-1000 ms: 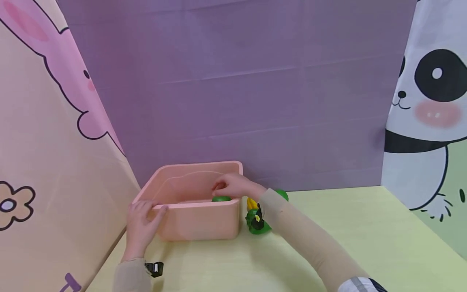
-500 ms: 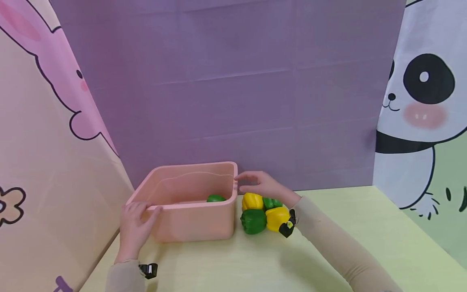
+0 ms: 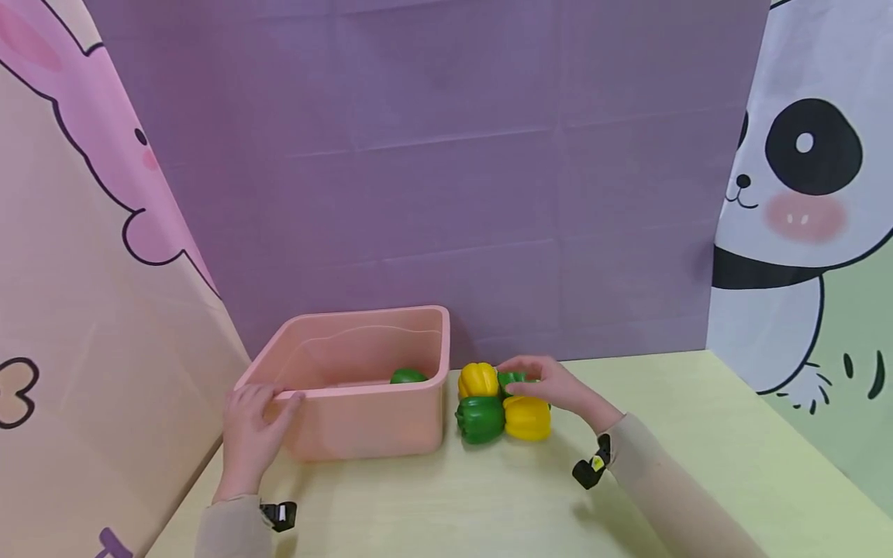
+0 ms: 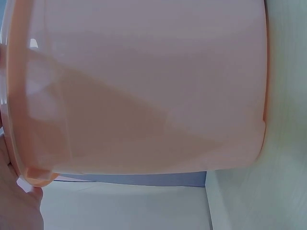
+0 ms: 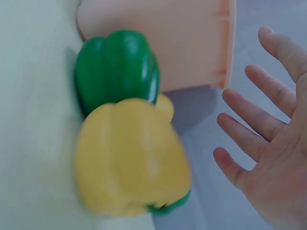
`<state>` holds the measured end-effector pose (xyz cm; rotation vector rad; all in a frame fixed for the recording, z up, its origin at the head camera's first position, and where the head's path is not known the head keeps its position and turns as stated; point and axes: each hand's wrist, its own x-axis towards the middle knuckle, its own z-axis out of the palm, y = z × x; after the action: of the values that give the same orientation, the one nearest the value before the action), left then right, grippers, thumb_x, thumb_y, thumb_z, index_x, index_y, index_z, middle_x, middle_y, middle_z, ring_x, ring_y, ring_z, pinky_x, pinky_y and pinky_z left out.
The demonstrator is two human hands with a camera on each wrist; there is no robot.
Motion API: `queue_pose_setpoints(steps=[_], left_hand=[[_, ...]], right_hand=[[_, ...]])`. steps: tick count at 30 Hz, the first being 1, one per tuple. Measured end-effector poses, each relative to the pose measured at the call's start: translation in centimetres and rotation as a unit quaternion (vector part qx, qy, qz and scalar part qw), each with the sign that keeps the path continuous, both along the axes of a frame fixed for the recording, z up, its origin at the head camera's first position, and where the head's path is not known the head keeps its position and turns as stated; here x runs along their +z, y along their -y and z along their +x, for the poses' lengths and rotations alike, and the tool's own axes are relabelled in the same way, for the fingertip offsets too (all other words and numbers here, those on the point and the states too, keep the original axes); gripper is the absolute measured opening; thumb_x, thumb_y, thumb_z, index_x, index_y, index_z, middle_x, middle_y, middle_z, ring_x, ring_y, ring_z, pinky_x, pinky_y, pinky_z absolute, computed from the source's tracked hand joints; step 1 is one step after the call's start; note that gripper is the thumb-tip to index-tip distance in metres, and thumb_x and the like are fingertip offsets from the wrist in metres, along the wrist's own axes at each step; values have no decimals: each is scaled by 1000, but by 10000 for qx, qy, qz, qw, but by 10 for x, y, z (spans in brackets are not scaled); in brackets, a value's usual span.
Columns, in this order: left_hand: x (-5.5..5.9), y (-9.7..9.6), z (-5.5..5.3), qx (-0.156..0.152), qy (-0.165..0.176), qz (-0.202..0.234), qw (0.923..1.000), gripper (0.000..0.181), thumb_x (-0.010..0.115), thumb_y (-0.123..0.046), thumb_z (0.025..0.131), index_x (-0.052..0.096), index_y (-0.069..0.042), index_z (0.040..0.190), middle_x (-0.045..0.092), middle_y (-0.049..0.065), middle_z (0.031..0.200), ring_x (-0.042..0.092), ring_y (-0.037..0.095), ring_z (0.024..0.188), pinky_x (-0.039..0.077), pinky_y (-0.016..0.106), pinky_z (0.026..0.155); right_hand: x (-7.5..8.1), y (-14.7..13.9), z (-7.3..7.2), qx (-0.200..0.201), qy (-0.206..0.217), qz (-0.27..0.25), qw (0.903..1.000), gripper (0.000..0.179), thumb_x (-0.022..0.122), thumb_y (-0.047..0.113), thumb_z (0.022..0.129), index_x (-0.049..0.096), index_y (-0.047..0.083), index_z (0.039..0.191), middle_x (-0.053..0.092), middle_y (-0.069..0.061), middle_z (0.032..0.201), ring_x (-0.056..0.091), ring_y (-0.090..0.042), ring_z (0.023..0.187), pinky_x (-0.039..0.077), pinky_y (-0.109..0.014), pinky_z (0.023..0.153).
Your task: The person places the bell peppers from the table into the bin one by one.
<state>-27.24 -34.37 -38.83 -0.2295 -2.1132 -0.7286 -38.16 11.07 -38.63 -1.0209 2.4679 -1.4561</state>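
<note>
My left hand [image 3: 247, 434] grips the near left corner of a pink plastic bin [image 3: 366, 426], with its thumb along the front rim. Inside the bin the top of a green bell pepper [image 3: 408, 376] shows; the front wall hides the rest. Right of the bin, bell peppers sit in a tight cluster: a yellow one [image 3: 478, 380] behind a green one [image 3: 480, 419], and a green one [image 3: 512, 379] behind another yellow one [image 3: 528, 418]. My right hand [image 3: 558, 385] hovers over the back green pepper, fingers spread. In the right wrist view that hand [image 5: 283, 139] holds nothing.
A pale yellow table [image 3: 446, 511] carries everything. Behind it rises a purple backdrop [image 3: 446, 194]. Printed side panels stand left and right, with a pink rabbit [image 3: 105, 155] and a panda [image 3: 802, 225].
My right hand has come out of the bin, leaving the green bell pepper inside, and moved right over the cluster. My left hand has stayed on the rim. The view has shifted slightly.
</note>
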Motion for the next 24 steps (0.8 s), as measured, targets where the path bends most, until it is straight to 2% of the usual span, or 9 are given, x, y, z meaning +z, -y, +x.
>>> queue_pose_setpoints(steps=[4,12,24], left_hand=[[0,0,0,23,21,-3,10000,19,76,-14,81,67,-1,92,64,17,94,48,36,104,10,59,112],[0,0,1,43,138,24,9999,20,75,-15,83,67,-1,94,64,18,96,46,36,106,8,58,113],[0,0,1,49,200,53,9998,20,75,-15,83,67,-1,94,64,18,96,46,36,107,7,57,114]], right_hand=[[-17,-10,0,-75,142,-106,9998,44,70,26,89,61,4,126,58,-16,131,49,-40,124,34,-60,102],[-40,-23,-3,-248,379,-380,9983,45,72,22,88,60,1,126,60,-15,127,51,-34,119,41,-47,98],[-58,-23,-3,-752,802,-665,9917,42,73,23,87,63,2,122,62,-12,124,49,-33,120,37,-53,103]])
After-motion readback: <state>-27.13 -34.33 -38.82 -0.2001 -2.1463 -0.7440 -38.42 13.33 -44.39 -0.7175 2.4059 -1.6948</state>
